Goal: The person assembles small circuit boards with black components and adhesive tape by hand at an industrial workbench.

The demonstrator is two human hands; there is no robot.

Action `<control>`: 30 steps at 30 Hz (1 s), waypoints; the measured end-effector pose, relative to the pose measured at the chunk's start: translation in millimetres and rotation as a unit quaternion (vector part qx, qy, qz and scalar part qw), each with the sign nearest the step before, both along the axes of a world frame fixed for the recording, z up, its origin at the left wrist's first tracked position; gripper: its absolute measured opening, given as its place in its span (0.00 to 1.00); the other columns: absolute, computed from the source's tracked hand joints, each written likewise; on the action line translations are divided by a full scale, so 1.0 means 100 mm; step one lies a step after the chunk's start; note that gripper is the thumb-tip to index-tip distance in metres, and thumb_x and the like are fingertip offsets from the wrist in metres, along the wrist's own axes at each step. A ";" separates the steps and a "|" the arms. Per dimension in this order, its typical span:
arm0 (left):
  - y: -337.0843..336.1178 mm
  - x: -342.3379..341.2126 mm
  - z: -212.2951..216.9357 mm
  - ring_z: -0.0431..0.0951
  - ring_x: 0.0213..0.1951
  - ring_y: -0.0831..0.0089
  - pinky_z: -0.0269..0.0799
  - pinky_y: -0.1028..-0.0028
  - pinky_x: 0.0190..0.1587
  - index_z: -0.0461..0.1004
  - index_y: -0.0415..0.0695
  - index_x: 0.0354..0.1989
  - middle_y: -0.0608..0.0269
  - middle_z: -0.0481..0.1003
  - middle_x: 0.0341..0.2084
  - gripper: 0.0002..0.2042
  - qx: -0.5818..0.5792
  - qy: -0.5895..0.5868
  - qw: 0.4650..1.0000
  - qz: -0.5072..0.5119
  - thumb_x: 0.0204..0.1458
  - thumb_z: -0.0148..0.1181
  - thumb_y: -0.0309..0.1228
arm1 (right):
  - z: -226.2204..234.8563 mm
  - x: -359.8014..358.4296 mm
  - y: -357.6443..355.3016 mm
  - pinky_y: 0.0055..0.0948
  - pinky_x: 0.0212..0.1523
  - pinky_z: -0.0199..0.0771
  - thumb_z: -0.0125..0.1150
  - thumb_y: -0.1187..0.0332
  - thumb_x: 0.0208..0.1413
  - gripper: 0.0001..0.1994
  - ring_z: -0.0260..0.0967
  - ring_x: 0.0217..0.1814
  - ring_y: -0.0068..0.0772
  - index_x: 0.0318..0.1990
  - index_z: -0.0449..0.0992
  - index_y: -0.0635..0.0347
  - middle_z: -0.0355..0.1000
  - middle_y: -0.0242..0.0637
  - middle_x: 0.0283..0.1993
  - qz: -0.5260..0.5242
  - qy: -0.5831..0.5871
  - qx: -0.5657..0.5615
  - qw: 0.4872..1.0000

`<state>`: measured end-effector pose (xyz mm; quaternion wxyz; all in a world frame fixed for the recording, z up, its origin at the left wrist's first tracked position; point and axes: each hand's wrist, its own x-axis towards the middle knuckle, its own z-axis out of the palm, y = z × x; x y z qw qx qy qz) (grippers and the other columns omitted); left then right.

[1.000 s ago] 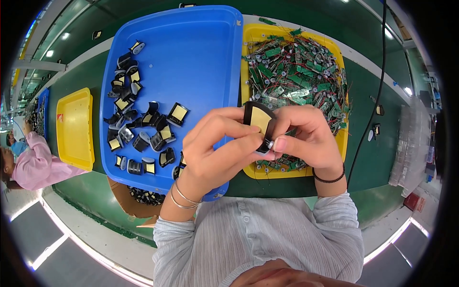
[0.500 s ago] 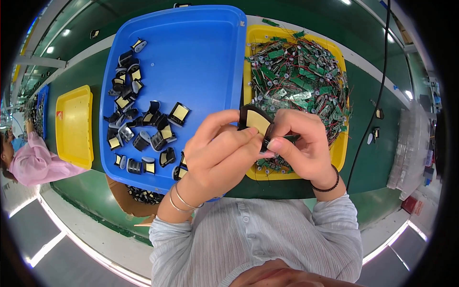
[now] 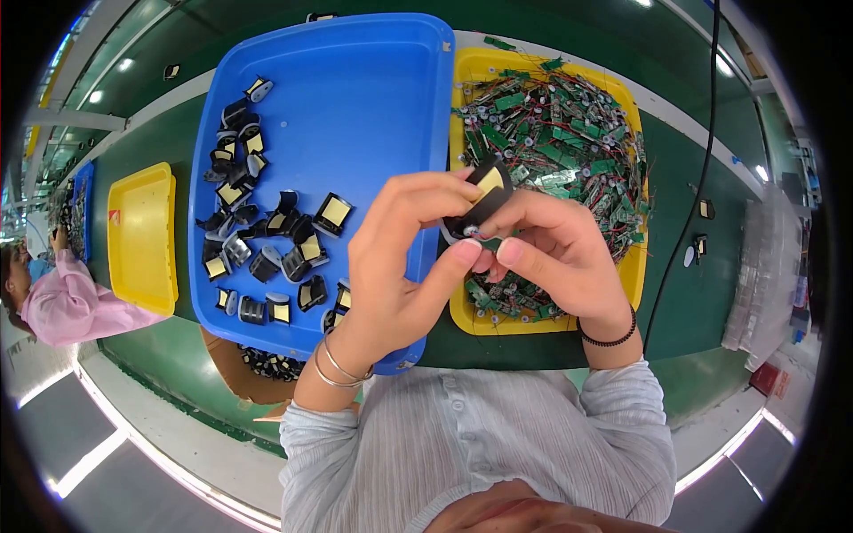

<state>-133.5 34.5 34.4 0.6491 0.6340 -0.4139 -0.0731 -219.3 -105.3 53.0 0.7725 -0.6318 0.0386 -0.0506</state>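
A black curved plastic housing [image 3: 487,202] with a pale yellow pad is held up in front of me, tilted, over the gap between the blue and yellow trays. My left hand [image 3: 395,253] is closed around its left side, fingers behind and thumb below. Close in from the right, my right hand [image 3: 564,258] is pinched at the housing's lower edge. Thin wires [image 3: 484,236] come out of the housing and run between the two thumbs toward the right fingertips. Whatever lies inside the housing is mostly hidden by my fingers.
Several similar black housings [image 3: 335,212] lie along the left of a blue tray [image 3: 373,98]. A yellow tray [image 3: 460,311] is heaped with wired green circuit boards [image 3: 560,155]. Farther left are a yellow tray [image 3: 142,240] and a person in pink [image 3: 75,302]. A black cable [image 3: 689,231] hangs at right.
The housing has been turned so its pad faces up and away, and its wired underside now shows. My left thumb has swung down below it; the right hand stays close beside it.
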 end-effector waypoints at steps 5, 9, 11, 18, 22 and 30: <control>0.03 -0.01 -0.02 0.70 0.38 0.70 0.69 0.76 0.37 0.67 0.35 0.33 0.53 0.69 0.35 0.08 -0.029 0.083 0.995 -0.041 0.43 0.51 0.20 | -0.01 -0.01 0.00 0.17 0.29 0.68 0.54 0.73 0.50 0.06 0.70 0.31 0.22 0.34 0.73 0.66 0.71 0.35 0.29 0.012 0.014 -0.039 0.999; 0.03 -0.02 0.00 0.70 0.38 0.70 0.70 0.75 0.36 0.67 0.35 0.32 0.53 0.68 0.34 0.07 -0.047 0.073 0.995 -0.049 0.43 0.51 0.19 | -0.03 -0.02 0.00 0.19 0.30 0.68 0.55 0.73 0.49 0.05 0.69 0.31 0.21 0.32 0.74 0.65 0.72 0.34 0.28 0.002 0.000 -0.068 0.998; 0.03 -0.03 0.01 0.70 0.38 0.70 0.71 0.75 0.36 0.68 0.34 0.31 0.53 0.68 0.33 0.06 -0.053 0.086 0.993 -0.055 0.42 0.51 0.19 | -0.02 -0.02 -0.01 0.19 0.30 0.68 0.55 0.72 0.49 0.05 0.69 0.30 0.22 0.31 0.74 0.65 0.72 0.34 0.28 0.005 0.003 -0.063 0.998; 0.05 -0.02 -0.04 0.70 0.36 0.67 0.70 0.74 0.35 0.68 0.34 0.31 0.52 0.68 0.33 0.06 -0.063 0.067 0.994 -0.062 0.43 0.50 0.20 | -0.06 -0.03 -0.04 0.18 0.31 0.65 0.55 0.71 0.50 0.07 0.67 0.32 0.19 0.33 0.73 0.67 0.71 0.34 0.29 0.056 0.046 0.051 0.996; 0.07 0.00 -0.07 0.70 0.36 0.69 0.69 0.75 0.34 0.68 0.35 0.32 0.54 0.68 0.33 0.06 -0.034 0.031 0.998 -0.049 0.43 0.52 0.21 | -0.08 -0.03 -0.04 0.17 0.31 0.63 0.57 0.71 0.49 0.08 0.64 0.31 0.16 0.34 0.73 0.67 0.70 0.31 0.28 0.069 0.069 0.124 0.987; 0.07 -0.01 -0.02 0.71 0.29 0.76 0.68 0.79 0.29 0.67 0.38 0.37 0.59 0.70 0.32 0.15 -0.014 0.104 0.993 -0.056 0.39 0.62 0.24 | 0.06 -0.06 -0.20 0.12 0.24 0.57 0.65 0.74 0.40 0.09 0.58 0.23 0.10 0.29 0.72 0.65 0.66 0.26 0.23 0.074 0.082 0.034 0.993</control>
